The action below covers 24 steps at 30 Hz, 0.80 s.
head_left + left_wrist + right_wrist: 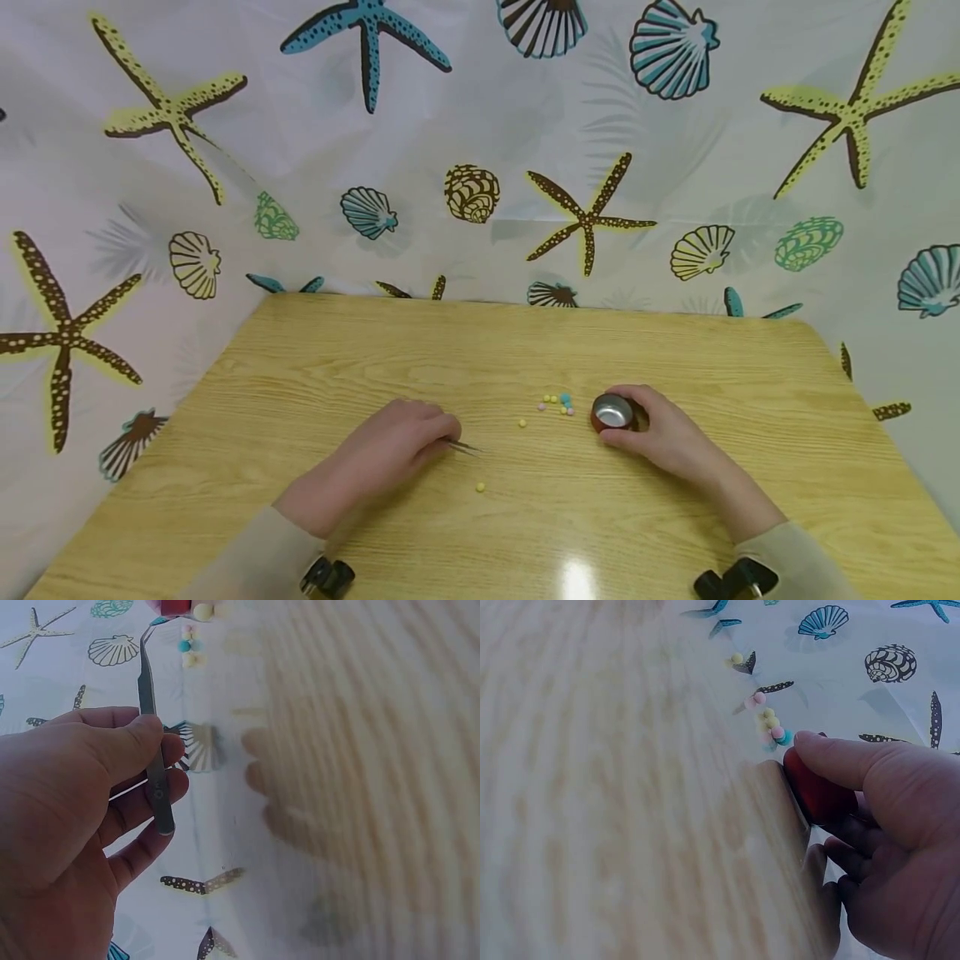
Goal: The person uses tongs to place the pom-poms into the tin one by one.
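From my end, the head feed shows the left hand (393, 442) toward eight o'clock from the middle of the loose beads, thumb and fingers pinching a pair of slim, grey metal tweezers (463, 447). Their bent tips reach out just past three o'clock from the hand, the prongs slightly apart. On the left wrist feed I see the thumb laid on the tweezers' flat side, the fingers curled behind.

The right hand (663, 429) holds a small, round red metal cup (612, 412), thumb and fingers curved round its wall. Its silver inside faces upward.

Just beside the cup, at nine o'clock, I find a loose group of tiny round beads: yellow (553, 398), pink (542, 407) and light-blue (566, 399), too small for me to count surely. One lone yellow bead (522, 423) lies at eight o'clock from that group; another yellow bead (481, 487) sits near the tweezer tips, at six o'clock from them. All rest on the pale wood-grain tabletop (375, 358). At twelve o'clock, beyond the table, hangs white cloth (420, 150) printed with starfish and shells.
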Each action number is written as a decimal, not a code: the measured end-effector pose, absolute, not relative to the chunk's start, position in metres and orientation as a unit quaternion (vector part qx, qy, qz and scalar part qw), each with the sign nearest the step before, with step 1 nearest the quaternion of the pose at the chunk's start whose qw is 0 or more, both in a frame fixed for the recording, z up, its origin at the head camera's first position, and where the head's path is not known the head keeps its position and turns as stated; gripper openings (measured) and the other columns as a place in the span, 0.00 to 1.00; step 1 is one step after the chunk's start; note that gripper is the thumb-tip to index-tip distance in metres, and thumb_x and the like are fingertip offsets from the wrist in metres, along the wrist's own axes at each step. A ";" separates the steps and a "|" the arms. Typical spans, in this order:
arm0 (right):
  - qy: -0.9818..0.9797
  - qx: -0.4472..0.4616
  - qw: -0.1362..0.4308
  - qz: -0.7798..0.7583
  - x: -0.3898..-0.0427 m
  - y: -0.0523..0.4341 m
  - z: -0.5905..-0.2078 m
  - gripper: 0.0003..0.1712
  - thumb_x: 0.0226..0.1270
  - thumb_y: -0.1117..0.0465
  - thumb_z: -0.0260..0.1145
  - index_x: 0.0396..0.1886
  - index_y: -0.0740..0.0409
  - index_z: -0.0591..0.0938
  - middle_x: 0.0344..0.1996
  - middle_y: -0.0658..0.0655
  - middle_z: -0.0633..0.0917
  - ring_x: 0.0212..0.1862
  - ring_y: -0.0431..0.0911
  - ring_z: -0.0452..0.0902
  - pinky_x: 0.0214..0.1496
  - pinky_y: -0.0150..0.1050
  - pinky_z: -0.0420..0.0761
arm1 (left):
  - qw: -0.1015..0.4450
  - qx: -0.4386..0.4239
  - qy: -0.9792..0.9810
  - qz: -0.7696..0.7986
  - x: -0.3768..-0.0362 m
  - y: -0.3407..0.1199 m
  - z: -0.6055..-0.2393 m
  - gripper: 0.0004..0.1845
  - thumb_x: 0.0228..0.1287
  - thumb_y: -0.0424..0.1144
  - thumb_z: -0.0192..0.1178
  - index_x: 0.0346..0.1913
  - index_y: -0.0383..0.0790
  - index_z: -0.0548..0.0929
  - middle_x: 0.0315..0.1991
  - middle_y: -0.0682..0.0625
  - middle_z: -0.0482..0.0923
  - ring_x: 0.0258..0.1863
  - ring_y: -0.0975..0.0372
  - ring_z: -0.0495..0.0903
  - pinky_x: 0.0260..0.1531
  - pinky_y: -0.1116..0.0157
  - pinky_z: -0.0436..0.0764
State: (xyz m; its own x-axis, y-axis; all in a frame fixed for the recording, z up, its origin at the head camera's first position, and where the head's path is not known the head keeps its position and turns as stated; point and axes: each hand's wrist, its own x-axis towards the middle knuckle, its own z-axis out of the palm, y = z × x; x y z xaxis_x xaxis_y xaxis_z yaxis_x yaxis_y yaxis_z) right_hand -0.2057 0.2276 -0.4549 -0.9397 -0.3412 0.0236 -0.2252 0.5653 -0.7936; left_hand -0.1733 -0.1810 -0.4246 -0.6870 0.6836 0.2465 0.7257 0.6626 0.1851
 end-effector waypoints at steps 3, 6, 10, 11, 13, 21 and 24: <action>0.883 -0.160 0.068 -0.435 -0.206 0.230 -0.455 0.36 0.73 0.52 0.81 0.74 0.59 0.79 0.68 0.64 0.81 0.73 0.62 0.74 0.75 0.64 0.71 | 0.071 -0.393 -0.907 -0.132 -0.171 -0.185 -0.426 0.07 0.75 0.34 0.73 0.47 0.51 0.87 0.40 0.60 0.85 0.38 0.66 0.82 0.45 0.54 0.84; 0.883 -0.159 0.068 -0.436 -0.207 0.231 -0.455 0.36 0.73 0.52 0.81 0.74 0.59 0.79 0.68 0.64 0.81 0.73 0.62 0.74 0.75 0.63 0.70 | 0.066 -0.395 -0.907 -0.127 -0.169 -0.188 -0.428 0.08 0.76 0.34 0.72 0.47 0.52 0.87 0.39 0.61 0.84 0.37 0.67 0.80 0.46 0.54 0.83; 0.884 -0.158 0.069 -0.435 -0.206 0.231 -0.456 0.36 0.73 0.51 0.81 0.74 0.59 0.79 0.68 0.64 0.81 0.72 0.62 0.74 0.75 0.63 0.70 | 0.069 -0.404 -0.903 -0.125 -0.167 -0.192 -0.431 0.07 0.76 0.34 0.72 0.47 0.53 0.87 0.38 0.62 0.83 0.37 0.67 0.80 0.46 0.53 0.83; 0.884 -0.157 0.069 -0.435 -0.206 0.231 -0.456 0.36 0.73 0.51 0.81 0.74 0.59 0.79 0.68 0.64 0.81 0.72 0.62 0.74 0.75 0.63 0.70 | 0.071 -0.407 -0.902 -0.124 -0.167 -0.192 -0.432 0.08 0.76 0.34 0.72 0.47 0.53 0.87 0.39 0.62 0.83 0.37 0.67 0.81 0.46 0.53 0.83; 0.883 -0.157 0.070 -0.436 -0.206 0.231 -0.457 0.36 0.73 0.51 0.81 0.74 0.58 0.79 0.68 0.64 0.81 0.72 0.62 0.75 0.74 0.63 0.71 | 0.072 -0.411 -0.900 -0.125 -0.167 -0.193 -0.433 0.08 0.76 0.35 0.72 0.47 0.53 0.87 0.39 0.62 0.84 0.39 0.67 0.82 0.47 0.53 0.84; 0.883 -0.163 0.068 -0.436 -0.207 0.232 -0.458 0.36 0.73 0.52 0.81 0.74 0.59 0.79 0.68 0.64 0.81 0.72 0.61 0.74 0.75 0.63 0.71 | 0.064 -0.406 -0.904 -0.121 -0.164 -0.193 -0.435 0.07 0.75 0.37 0.73 0.48 0.54 0.89 0.42 0.63 0.85 0.42 0.67 0.84 0.48 0.53 0.83; 0.883 -0.164 0.067 -0.435 -0.208 0.231 -0.459 0.36 0.73 0.51 0.81 0.74 0.60 0.79 0.69 0.65 0.81 0.72 0.62 0.74 0.75 0.63 0.71 | 0.064 -0.402 -0.906 -0.116 -0.164 -0.193 -0.435 0.07 0.75 0.37 0.73 0.48 0.55 0.89 0.43 0.63 0.86 0.43 0.67 0.84 0.48 0.53 0.83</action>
